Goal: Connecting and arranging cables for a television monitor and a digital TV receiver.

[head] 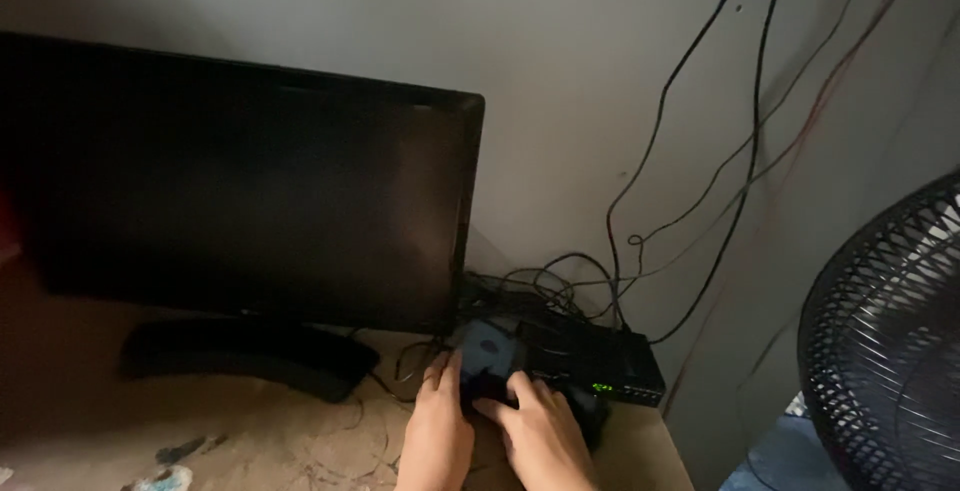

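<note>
A home room: monitor [240,191], tangled cables [700,151] and fan [885,341] by a bare wall [560,41].

At nine o'clock stands a black monitor [240,191] against a grey wall [560,41], at six a tan table [200,431], at five a black box [590,356] with green lights, and at three a black fan grille [885,351].

I see a dark, switched-off monitor [240,191] on its black stand [250,356], sitting on a worn wooden desk [90,421] with paint smears near its front edge. Thin cables [690,141] hang down the grey wall [560,51] behind. At the far right I see a black fan [885,341] with a wire grille.
</note>
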